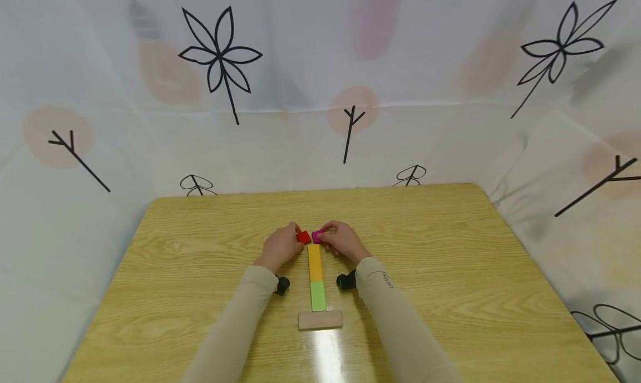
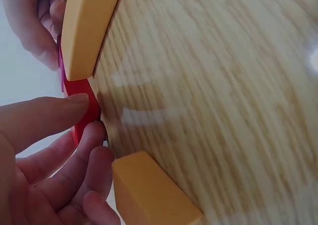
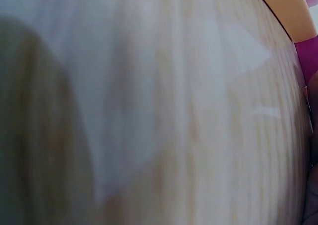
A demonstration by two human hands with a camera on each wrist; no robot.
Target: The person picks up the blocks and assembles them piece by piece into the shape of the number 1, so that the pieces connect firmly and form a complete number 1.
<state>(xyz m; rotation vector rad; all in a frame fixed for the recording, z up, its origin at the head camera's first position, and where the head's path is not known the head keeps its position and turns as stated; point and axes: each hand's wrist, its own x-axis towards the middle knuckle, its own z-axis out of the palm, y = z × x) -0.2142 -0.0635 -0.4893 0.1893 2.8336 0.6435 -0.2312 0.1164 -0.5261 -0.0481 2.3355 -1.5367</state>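
Observation:
My left hand [image 1: 280,247] pinches a red block [image 1: 304,237] between thumb and fingers; the left wrist view shows the thumb lying on the red face [image 2: 84,108]. Opposite it, my right hand [image 1: 345,240] pinches a magenta block [image 1: 316,237]. The two blocks are side by side at the far end of a long orange block [image 1: 315,262]. A green block [image 1: 317,296] continues that line toward me. Across its near end lies a pale wooden block [image 1: 320,320]. Another orange block [image 2: 154,192] sits below my left fingers in the left wrist view.
Everything lies on a wood-grain table [image 1: 425,232] with rounded far corners. A white patterned cloth [image 1: 290,143] hangs behind it and along both sides. Dark wrist cameras [image 1: 282,285] stick out inward beneath my sleeves, on either side of the block line.

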